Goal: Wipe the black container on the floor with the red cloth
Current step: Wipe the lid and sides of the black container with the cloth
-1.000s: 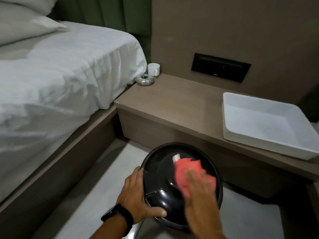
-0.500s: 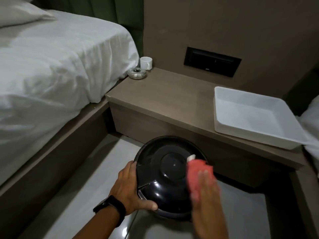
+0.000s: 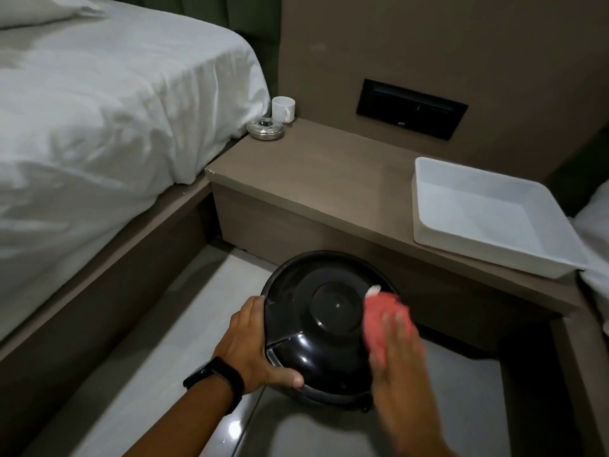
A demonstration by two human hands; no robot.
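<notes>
The black container (image 3: 324, 328) sits on the floor (image 3: 158, 324), near the low brown shelf (image 3: 316, 173). It is round, and its domed top faces up. What is inside is hidden. A white tray (image 3: 487, 216) on the shelf looks empty.

The left hand (image 3: 253, 347) wraps its fingers around the container's left side. The right hand (image 3: 395, 357) is blurry; its flat, spread fingers press the red cloth (image 3: 382, 318) on the right side.

The black container (image 3: 324, 328) looks like glossy, smooth plastic, with a soft red cloth (image 3: 384, 324) on it. Behind it, the bedside ledge (image 3: 316, 169) is matt wood-grain; beneath it, the floor (image 3: 184, 324) is shiny tile.
</notes>
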